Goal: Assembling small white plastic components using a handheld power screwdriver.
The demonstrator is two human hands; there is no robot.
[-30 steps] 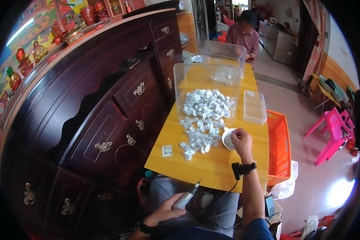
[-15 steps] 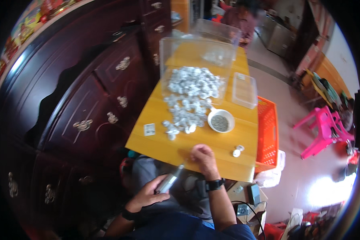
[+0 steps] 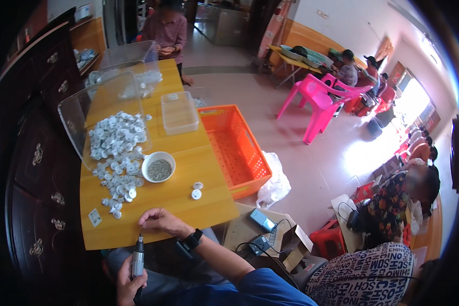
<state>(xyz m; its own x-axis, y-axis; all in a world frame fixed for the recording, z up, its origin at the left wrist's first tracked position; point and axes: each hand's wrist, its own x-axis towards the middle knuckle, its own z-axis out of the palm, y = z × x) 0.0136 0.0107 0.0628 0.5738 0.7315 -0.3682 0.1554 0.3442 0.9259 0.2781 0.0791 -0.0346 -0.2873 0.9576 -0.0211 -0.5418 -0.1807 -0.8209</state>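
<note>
My left hand is wrapped round a grey electric screwdriver, whose dark tip points up at the table's near edge. Just beyond that tip is my right hand, its fingers curled together over the tabletop; whatever they pinch, if anything, is too small to make out. A heap of white round plastic parts spreads over the left side of the wooden table. Beside the heap stands a white bowl of small metal screws. Two white parts sit apart, to the right.
A clear bin lies tipped around the heap, and a shallow clear box is behind the bowl. An orange crate stands along the table's right side. Devices with cables rest on a carton. Other people sit at right; one stands behind.
My view has swung to the right, so the table appears farther left and more of the room shows. The screwdriver now points more upright, close to my right hand's fingers.
</note>
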